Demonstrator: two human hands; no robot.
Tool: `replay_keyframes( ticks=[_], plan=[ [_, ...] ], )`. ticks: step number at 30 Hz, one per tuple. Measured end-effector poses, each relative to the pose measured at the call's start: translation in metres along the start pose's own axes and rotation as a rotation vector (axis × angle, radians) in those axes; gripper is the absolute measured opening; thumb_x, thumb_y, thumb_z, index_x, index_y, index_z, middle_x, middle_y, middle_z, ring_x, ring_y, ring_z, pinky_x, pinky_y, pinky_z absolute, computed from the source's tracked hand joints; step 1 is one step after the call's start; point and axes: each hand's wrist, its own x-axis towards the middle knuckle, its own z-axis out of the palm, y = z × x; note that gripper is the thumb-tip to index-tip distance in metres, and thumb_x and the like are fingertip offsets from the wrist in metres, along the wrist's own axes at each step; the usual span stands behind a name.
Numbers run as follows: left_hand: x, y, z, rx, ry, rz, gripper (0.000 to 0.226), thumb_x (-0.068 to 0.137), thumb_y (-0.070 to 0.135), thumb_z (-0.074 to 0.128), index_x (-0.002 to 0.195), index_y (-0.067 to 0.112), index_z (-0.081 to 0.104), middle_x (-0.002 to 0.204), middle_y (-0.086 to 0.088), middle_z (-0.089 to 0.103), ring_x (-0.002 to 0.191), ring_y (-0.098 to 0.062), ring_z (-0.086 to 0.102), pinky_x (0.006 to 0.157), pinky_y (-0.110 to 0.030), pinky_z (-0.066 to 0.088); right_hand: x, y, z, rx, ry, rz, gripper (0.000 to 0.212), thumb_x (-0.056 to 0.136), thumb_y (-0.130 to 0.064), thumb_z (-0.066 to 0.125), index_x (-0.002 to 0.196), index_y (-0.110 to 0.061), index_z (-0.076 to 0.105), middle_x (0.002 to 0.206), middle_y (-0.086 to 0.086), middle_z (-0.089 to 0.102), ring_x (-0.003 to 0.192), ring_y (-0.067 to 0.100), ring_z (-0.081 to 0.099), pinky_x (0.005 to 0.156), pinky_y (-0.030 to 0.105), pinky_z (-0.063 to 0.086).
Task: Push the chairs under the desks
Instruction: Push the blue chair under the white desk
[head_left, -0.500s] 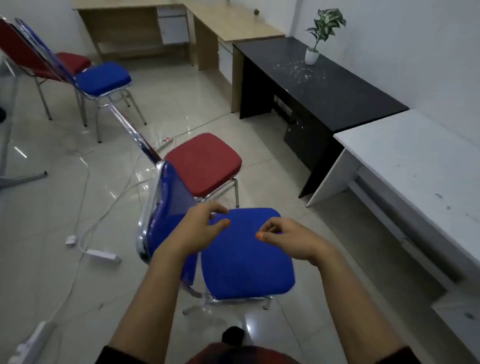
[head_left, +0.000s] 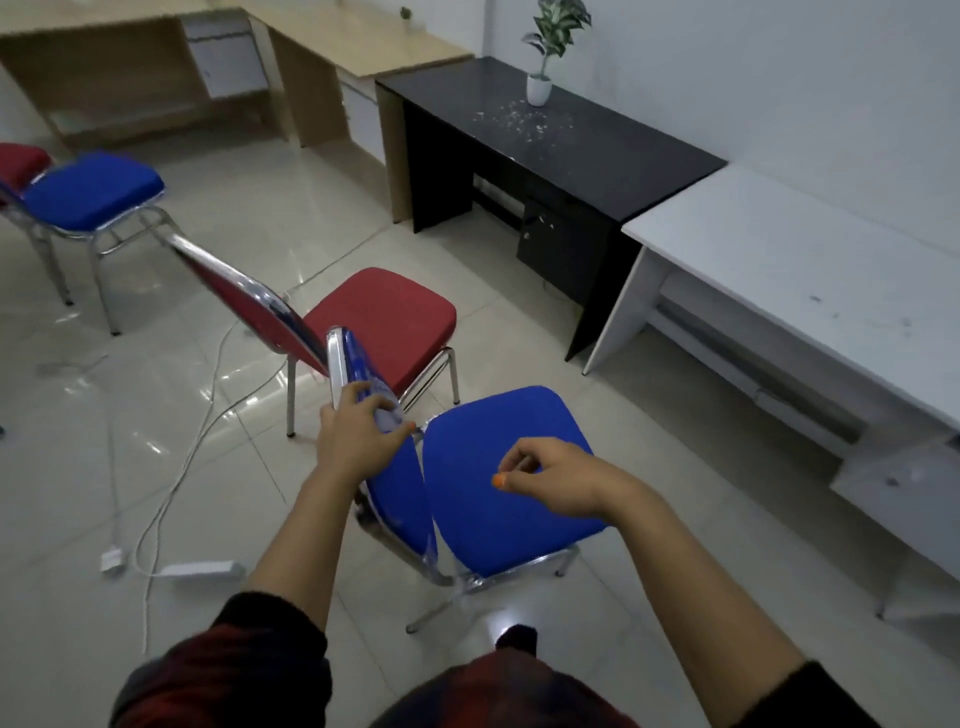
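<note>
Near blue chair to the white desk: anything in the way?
Nothing visible. The left hand grips the backrest of the near blue chair, whose seat faces the white desk. The floor strip between them is bare tile. The red chair stands beyond it, off that line; cables lie on the opposite side.

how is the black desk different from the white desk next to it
The black desk carries a potted plant and pale scattered bits; the white desk carries neither, only a few dark specks. The black desk stands farther from the person, the white one nearer, on the right. The black desk has a dark drawer unit beneath. Both stand against the same wall, touching end to end, with no chair under either.
</note>
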Motion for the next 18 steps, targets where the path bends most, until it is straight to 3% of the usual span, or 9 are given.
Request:
replay_keyframes(
  ticks=[5,9,14,18],
  plan=[
    [-0.001,-0.016,-0.005,-0.007,-0.07,0.181,0.04,0.086,0.043,0.069,0.12,0.021,0.063,0.146,0.001,0.036,0.127,-0.033,0.035,0.103,-0.042,0.035,-0.024,0.0,0.044,0.231,0.086,0.058,0.02,0.094,-0.04,0.062,0.107,-0.024,0.064,0.11,-0.003,0.063,0.099,0.016,0.064,0.091,0.037,0.054],
    [-0.001,-0.034,-0.014,-0.107,-0.236,0.266,0.032,0.086,0.033,0.07,0.116,0.024,0.065,0.146,0.002,0.034,0.133,-0.033,0.027,0.109,-0.046,0.028,-0.028,-0.025,0.082,0.351,0.117,0.078,0.023,0.097,-0.037,0.059,0.111,-0.02,0.063,0.115,-0.002,0.062,0.1,0.016,0.066,0.088,0.037,0.054],
    [-0.001,-0.046,-0.027,-0.171,-0.379,0.303,0.029,0.091,0.023,0.061,0.12,0.022,0.064,0.159,0.002,0.019,0.146,-0.03,0.012,0.116,-0.048,0.016,-0.022,-0.071,0.111,0.323,0.121,0.07,0.025,0.096,-0.039,0.061,0.112,-0.021,0.063,0.114,-0.004,0.062,0.099,0.016,0.065,0.088,0.036,0.053],
    [-0.004,-0.055,-0.031,-0.302,-0.48,0.341,0.031,0.093,0.025,0.044,0.111,0.022,0.069,0.162,0.005,0.014,0.147,-0.021,0.016,0.117,-0.046,0.018,-0.014,-0.087,0.121,0.307,0.134,0.101,0.024,0.096,-0.038,0.061,0.114,-0.021,0.062,0.115,-0.005,0.061,0.101,0.016,0.064,0.089,0.037,0.053]
  ],
)
